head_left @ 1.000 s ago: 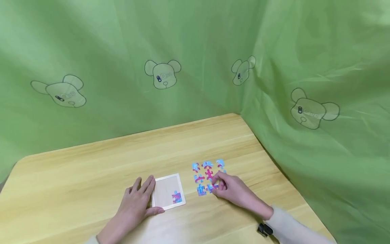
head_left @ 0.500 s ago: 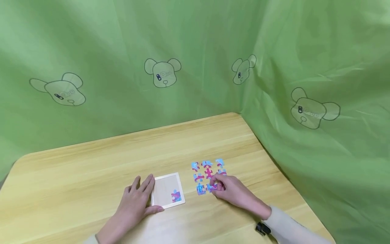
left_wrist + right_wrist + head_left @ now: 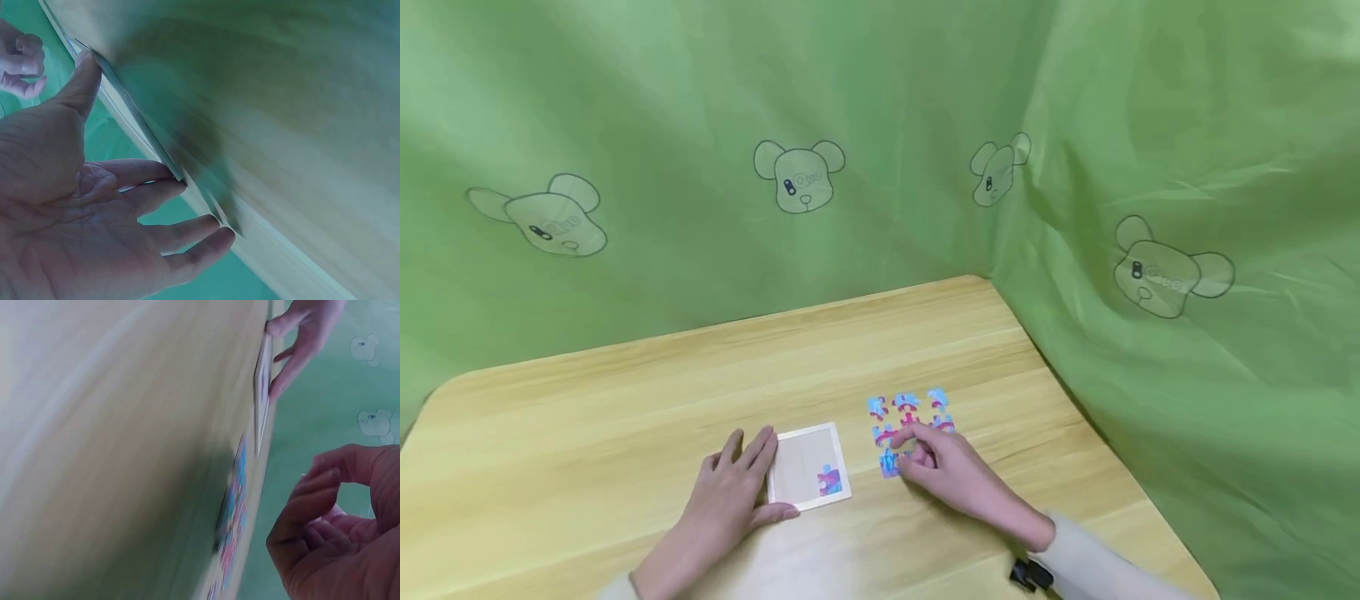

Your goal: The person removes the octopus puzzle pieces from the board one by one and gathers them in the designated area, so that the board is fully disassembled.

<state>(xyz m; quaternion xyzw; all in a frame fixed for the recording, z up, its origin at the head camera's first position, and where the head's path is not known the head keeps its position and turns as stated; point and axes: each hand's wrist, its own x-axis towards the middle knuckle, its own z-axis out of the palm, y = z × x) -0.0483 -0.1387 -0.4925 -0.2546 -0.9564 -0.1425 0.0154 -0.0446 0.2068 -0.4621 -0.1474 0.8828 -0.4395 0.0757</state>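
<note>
My left hand (image 3: 725,492) lies at the left side of a shallow square puzzle tray (image 3: 845,467). Its fingers are fairly straight and touch the upper left corner, with the thumb at the lower edge. In the tray's lower right corner sits one pink and blue jigsaw piece (image 3: 830,481). My right hand (image 3: 951,471) hovers over the loose pieces, thumb and index finger loosely curled with a gap between the tips and no piece visible there. A blue corner piece (image 3: 889,464) lies right by the thumb tip; the hand hides part of the bottom row.
Several loose puzzle pieces (image 3: 906,402) lie in rows right of the tray on the wooden table (image 3: 625,417). A green curtain (image 3: 700,250) with bear-head prints closes off the back and right side. A black clip-like device (image 3: 1030,575) sits at my right wrist.
My right hand has shifted left over the bottom row, uncovering the piece at the right of the middle row. Its index finger and thumb are closer together. The left hand stays at the tray.
</note>
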